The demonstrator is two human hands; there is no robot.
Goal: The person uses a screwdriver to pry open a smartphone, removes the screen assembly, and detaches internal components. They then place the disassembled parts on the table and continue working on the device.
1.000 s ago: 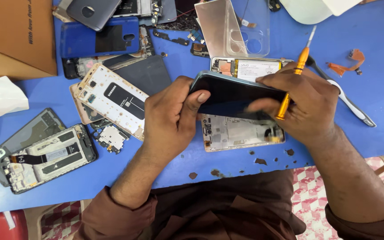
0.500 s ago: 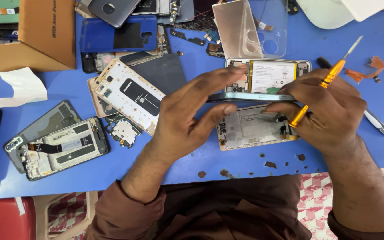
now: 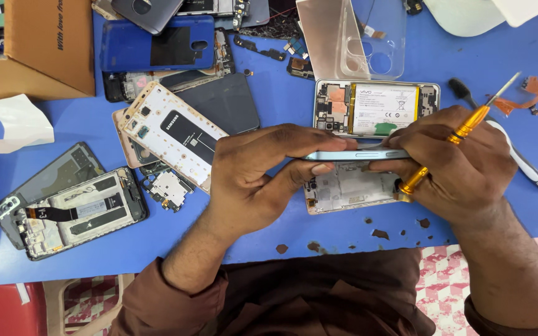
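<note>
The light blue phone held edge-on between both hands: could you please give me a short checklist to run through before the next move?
1. Left hand grips the light blue phone with fingers above and thumb below: ok.
2. Right hand supports the phone's other end: ok.
3. Orange screwdriver tucked in the right hand, tip pointing up and away from the phone: ok.
4. Phone's screen and back seated along the edge: cannot tell, seen edge-on.
5. Open phone with its battery lies apart, behind the hands: ok.
6. Blue table under the hands free of debris: not ok, small dark bits lie there.
</note>
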